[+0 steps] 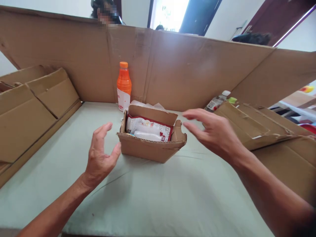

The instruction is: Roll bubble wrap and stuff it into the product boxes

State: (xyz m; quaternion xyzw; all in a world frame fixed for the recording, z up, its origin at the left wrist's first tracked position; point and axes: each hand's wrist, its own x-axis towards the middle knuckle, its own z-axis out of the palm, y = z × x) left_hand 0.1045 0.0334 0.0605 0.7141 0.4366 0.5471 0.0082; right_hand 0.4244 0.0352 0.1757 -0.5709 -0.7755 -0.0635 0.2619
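A small open cardboard box [148, 149] sits mid-table, holding red-and-white packets [148, 129]. My left hand [100, 154] hovers just left of the box, fingers curved and apart, thumb close to its left corner, holding nothing. On the right, my right hand [212, 131] floats beside the box's right flap with fingers stretched out, empty. An orange drink bottle [123, 85] stands upright behind the box.
A tall cardboard wall [185, 65] rings the back of the pale green table [148, 197]. Flattened cardboard pieces lie at left [29, 112] and right [259, 125]. A clear bottle [217, 101] lies at the right rear. A person's head shows behind the wall.
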